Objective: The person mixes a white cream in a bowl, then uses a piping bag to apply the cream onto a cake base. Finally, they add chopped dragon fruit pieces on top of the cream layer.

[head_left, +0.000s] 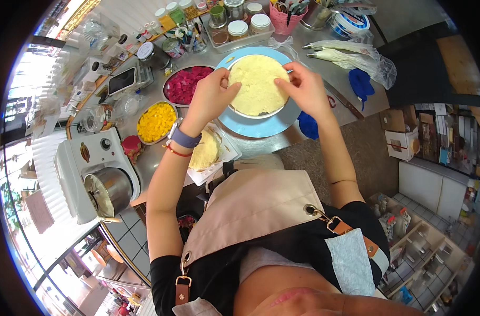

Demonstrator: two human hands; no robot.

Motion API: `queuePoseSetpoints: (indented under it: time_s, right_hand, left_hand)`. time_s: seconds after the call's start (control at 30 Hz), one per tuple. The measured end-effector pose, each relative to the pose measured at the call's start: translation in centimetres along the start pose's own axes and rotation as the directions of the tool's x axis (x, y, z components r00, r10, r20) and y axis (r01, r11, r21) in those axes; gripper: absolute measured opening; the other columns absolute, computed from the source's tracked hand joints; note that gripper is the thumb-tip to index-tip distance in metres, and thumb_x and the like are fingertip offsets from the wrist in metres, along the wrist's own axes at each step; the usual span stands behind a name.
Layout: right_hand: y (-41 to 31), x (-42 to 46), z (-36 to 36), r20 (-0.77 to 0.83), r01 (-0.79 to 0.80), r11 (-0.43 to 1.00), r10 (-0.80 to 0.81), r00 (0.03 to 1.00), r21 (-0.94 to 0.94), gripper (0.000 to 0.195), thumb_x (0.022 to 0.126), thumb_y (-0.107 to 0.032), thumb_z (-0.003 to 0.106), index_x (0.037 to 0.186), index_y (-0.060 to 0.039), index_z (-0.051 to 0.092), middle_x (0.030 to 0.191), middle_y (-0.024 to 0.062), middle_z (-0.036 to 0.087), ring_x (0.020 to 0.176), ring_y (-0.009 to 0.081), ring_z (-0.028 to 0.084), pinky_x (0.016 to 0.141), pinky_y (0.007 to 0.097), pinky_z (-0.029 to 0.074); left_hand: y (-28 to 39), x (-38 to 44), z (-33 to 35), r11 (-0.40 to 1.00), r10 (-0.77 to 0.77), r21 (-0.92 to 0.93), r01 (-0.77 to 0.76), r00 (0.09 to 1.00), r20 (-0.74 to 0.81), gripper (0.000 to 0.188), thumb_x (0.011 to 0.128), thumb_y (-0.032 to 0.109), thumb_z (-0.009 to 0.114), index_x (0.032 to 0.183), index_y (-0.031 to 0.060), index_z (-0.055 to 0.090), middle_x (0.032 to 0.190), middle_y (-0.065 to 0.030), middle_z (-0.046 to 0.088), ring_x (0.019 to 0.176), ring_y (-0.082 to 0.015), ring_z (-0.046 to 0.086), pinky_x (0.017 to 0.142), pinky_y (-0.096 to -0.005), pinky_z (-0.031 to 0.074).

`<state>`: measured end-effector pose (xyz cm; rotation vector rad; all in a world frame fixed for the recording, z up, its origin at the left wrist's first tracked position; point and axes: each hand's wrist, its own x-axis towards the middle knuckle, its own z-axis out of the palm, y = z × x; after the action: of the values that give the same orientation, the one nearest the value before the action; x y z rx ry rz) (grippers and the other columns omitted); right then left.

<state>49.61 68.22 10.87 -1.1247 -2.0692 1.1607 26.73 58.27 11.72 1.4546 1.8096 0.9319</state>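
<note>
A round, pale yellow sponge cake layer (259, 85) is held level between my two hands over a blue turntable (244, 128). My left hand (216, 93) grips its left edge, thumb on top and fingers curled at the rim. On the opposite edge, my right hand (305, 87) pinches it the same way. Below the layer shows the white rim of a cake board or plate (259, 116); what else lies under the layer is hidden. Behind my left wrist, more sponge cake (205, 152) rests on a white tray (230, 150).
Left of the turntable sit bowls of diced magenta fruit (184, 85) and diced yellow fruit (157, 121). A stand mixer (101, 173) is farther left. Filled piping bags (342, 53), a long knife (344, 100) and blue cloths (360, 85) lie right. Jars (238, 29) line the back.
</note>
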Motion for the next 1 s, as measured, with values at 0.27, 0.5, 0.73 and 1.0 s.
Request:
queuePoseSetpoints:
  time_s: [0.27, 0.5, 0.73, 1.0]
  right_hand:
    - [-0.3, 0.9, 3.0, 0.185, 0.218, 0.721, -0.126, 0.975, -0.657, 0.011, 0.077, -0.010, 0.060, 0.085, -0.0017, 0.058, 0.066, 0.0168, 0.066, 0.062, 0.0323, 0.068, 0.053, 0.0413, 0.054]
    - [-0.4, 1.8, 4.7, 0.271, 0.278, 0.576, -0.100, 0.957, -0.769, 0.007, 0.075, -0.008, 0.060, 0.079, -0.0017, 0.060, 0.063, 0.0131, 0.066, 0.058, 0.0272, 0.069, 0.047, 0.0352, 0.053]
    - [-1.0, 2.7, 3.6, 0.259, 0.258, 0.643, -0.095, 0.961, -0.722, 0.010, 0.077, -0.008, 0.060, 0.083, -0.0023, 0.054, 0.064, 0.0154, 0.065, 0.060, 0.0318, 0.068, 0.051, 0.0408, 0.054]
    - [-0.5, 3.2, 4.5, 0.305, 0.288, 0.598, -0.077, 0.949, -0.747, 0.010, 0.075, -0.007, 0.062, 0.083, -0.0029, 0.058, 0.067, 0.0146, 0.067, 0.062, 0.0299, 0.069, 0.050, 0.0390, 0.053]
  left_hand:
    - [-0.2, 1.3, 3.6, 0.856, 0.087, 0.493, -0.156, 0.983, 0.161, 0.024, 0.081, 0.017, 0.066, 0.090, -0.0018, 0.054, 0.079, -0.0214, 0.064, 0.076, -0.0371, 0.066, 0.064, -0.0462, 0.052]
    - [-0.9, 2.6, 5.8, 0.723, 0.073, 0.651, -0.232, 0.962, 0.262, 0.010, 0.081, 0.005, 0.059, 0.086, -0.0021, 0.055, 0.076, -0.0204, 0.065, 0.073, -0.0365, 0.067, 0.062, -0.0418, 0.055]
    - [-0.9, 3.3, 5.4, 0.736, 0.073, 0.650, -0.189, 0.977, 0.202, 0.009, 0.080, 0.003, 0.058, 0.087, -0.0011, 0.054, 0.072, -0.0180, 0.065, 0.066, -0.0349, 0.067, 0.055, -0.0415, 0.055]
    - [-0.9, 4.1, 5.2, 0.616, 0.152, 0.734, -0.285, 0.958, 0.244, 0.009, 0.078, 0.008, 0.060, 0.084, 0.0006, 0.060, 0.072, -0.0164, 0.067, 0.066, -0.0312, 0.068, 0.054, -0.0384, 0.054]
